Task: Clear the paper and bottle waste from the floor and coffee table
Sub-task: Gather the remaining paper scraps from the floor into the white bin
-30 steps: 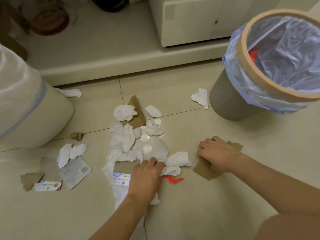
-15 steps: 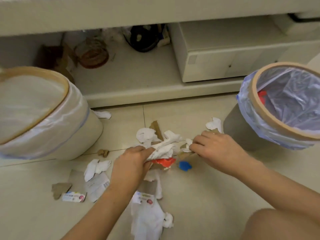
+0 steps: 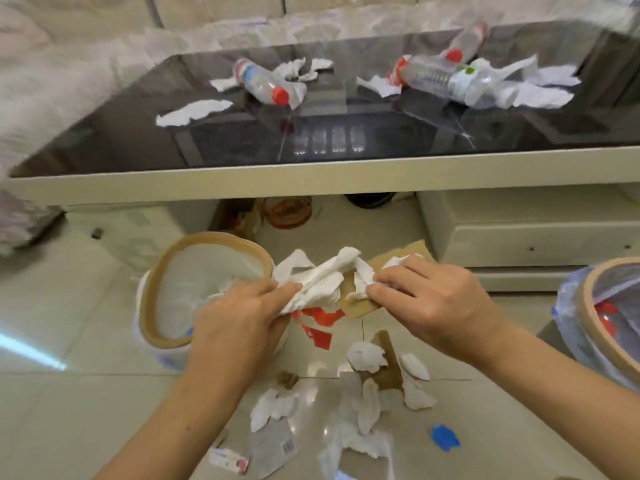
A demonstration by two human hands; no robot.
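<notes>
Tiled floor [image 3: 86, 403] w/ low coffee table [image 3: 242, 183], dark glossy top, cream edge. All places given rel. to the left bin [image 3: 162, 317], white-lined, wood rim, standing on the floor just in front of the table.

L hand [image 3: 239, 323] in front of the bin's near-right rim, fingers curled round a wad of white tissue [image 3: 315, 282]. R hand [image 3: 426, 299] further right of the bin, thumb + fingers pinching the other end of the same wad plus a brown cardboard piece [image 3: 398, 258]. Wad held up in the air just right of the bin rim, touching or overlapping it, can't tell which. Red-white wrapper scrap [image 3: 320, 323] hangs below the wad.

Floor scraps [image 3: 374, 386], right of and nearer the camera than the bin: torn white paper, brown card bits, a barcode label [image 3: 277, 445], blue scrap [image 3: 445, 438] furthest right.

Beyond the bin, on the tabletop: red-cap plastic bottle [image 3: 263, 83] lying on its side among white paper; further right a bottle cluster [image 3: 450, 76], clear, lying down, w/ more torn paper.

Second bin [image 3: 588, 306] far right of the left bin, blue-tint liner, red bits inside.
</notes>
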